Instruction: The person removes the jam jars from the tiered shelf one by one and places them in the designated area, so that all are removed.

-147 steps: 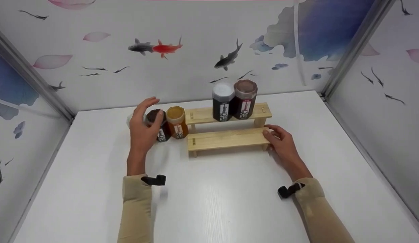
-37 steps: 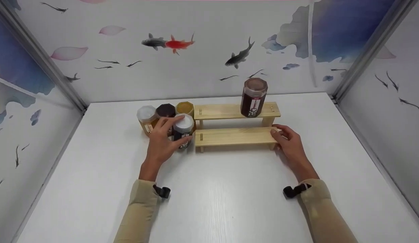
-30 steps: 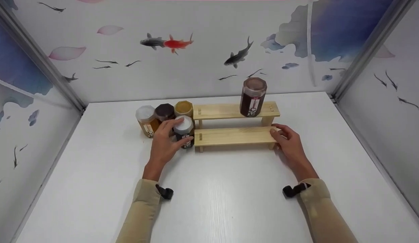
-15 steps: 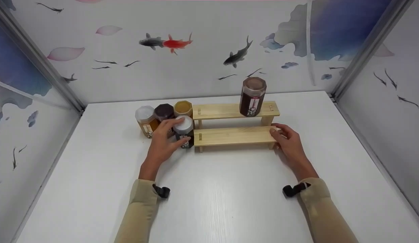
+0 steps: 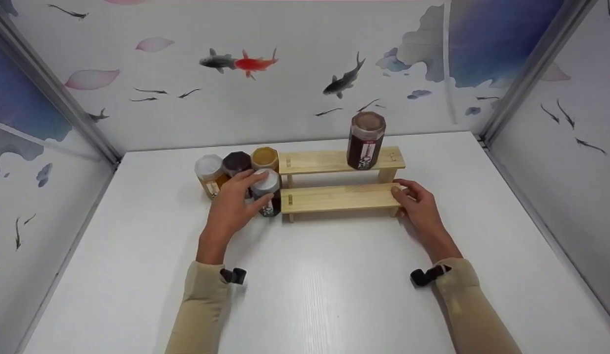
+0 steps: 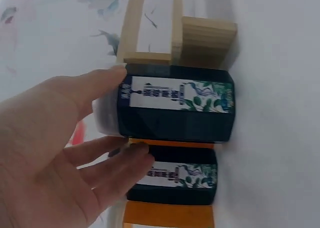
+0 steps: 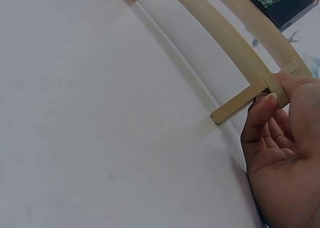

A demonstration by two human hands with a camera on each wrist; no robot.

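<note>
My left hand [image 5: 231, 201] lies around the white lid of a dark eight-sided jar [image 5: 268, 209], fingers fairly straight. This jar stands upright on the table beside the left end of the lower wooden shelf [image 5: 344, 197]. In the left wrist view the thumb overlaps the lid's edge; the dark jar [image 6: 175, 125] shows its printed label. Whether the fingertips touch it is hard to tell. My right hand [image 5: 419, 206] pinches the right end of the lower shelf, thumb on top. In the right wrist view a fingertip [image 7: 270, 97] curls under the plank beside its leg.
Behind stand a white-lidded amber jar [image 5: 206, 169], a dark-lidded jar [image 5: 236, 161] and a yellow-lidded jar [image 5: 265, 156]. A brown-lidded dark jar [image 5: 365, 147] is on the right half of the upper wooden shelf [image 5: 309, 161]. Patterned walls [image 5: 285, 113] enclose the white table [image 5: 305, 295].
The white-lidded dark jar has left the upper shelf and come down to the table at the left. Lately my left hand has shifted slightly left from it. The right hand has kept its grip.
</note>
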